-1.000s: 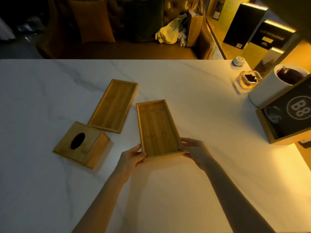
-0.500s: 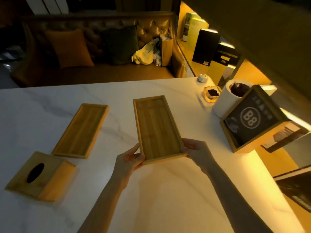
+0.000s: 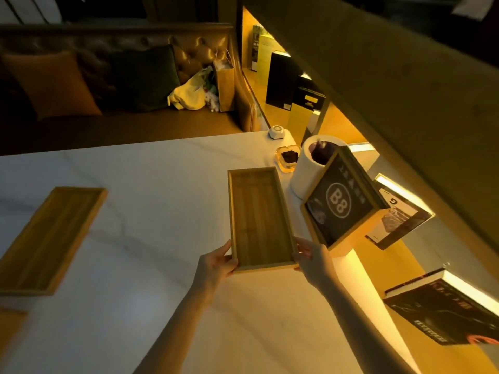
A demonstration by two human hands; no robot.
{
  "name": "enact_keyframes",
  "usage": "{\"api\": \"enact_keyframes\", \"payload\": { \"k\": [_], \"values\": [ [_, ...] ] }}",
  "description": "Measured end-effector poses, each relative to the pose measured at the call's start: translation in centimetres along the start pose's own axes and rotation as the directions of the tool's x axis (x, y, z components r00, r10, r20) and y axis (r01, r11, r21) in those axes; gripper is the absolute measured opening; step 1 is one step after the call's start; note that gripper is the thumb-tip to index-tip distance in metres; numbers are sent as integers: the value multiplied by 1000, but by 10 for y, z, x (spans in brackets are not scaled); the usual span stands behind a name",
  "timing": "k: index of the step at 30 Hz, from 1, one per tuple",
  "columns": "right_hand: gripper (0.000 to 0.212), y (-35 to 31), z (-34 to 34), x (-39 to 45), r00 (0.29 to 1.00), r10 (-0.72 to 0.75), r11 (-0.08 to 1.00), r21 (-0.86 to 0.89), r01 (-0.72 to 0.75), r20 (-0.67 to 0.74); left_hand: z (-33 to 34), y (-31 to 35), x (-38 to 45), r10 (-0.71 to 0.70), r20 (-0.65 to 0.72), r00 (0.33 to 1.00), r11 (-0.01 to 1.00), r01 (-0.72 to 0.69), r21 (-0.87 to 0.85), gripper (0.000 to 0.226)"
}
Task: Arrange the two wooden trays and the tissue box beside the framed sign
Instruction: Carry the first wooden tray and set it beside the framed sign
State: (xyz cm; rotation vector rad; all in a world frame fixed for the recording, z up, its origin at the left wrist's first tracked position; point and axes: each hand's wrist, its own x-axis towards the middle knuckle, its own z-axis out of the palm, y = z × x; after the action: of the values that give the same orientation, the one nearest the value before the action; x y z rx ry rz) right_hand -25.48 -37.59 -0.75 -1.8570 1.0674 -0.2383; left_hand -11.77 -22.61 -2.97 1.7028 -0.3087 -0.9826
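I see mostly amber light over everything. Held tray (image 3: 259, 217): honey-yellow wood, straight lengthwise grain, paler rim. Second tray (image 3: 50, 238) at left edge of frame: same yellow-brown wood, darker in shadow, striped grain. Table (image 3: 151, 184): white with faint grey marble veins, glowing orange toward lower right. Framed sign (image 3: 339, 203) right of centre: light wood frame, black panel, white ring with white "B8". Cylinder (image 3: 306, 168) behind it: white, dark purplish inside. Small dish (image 3: 288, 158): amber glass, dark contents. Sofa (image 3: 121, 49) at top: brown tufted leather; cushions orange-brown (image 3: 51, 85) and dark green (image 3: 145, 76). Books (image 3: 442, 309) lower right: black covers, white lettering, red accent.
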Motion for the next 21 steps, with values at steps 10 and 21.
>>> {"api": "enact_keyframes", "payload": {
  "k": [10, 21],
  "values": [
    [35, 43, -8, 34, 995, 76, 997, -28, -77, -62, 38, -4, 43, -43, 9, 999, 994, 42, 103, 44],
    [36, 64, 1, 54, 993, 87, 995, -51, -91, -83, 43, -10, 63, -111, -27, 993, 988, 113, 106, 47]
  ]
}}
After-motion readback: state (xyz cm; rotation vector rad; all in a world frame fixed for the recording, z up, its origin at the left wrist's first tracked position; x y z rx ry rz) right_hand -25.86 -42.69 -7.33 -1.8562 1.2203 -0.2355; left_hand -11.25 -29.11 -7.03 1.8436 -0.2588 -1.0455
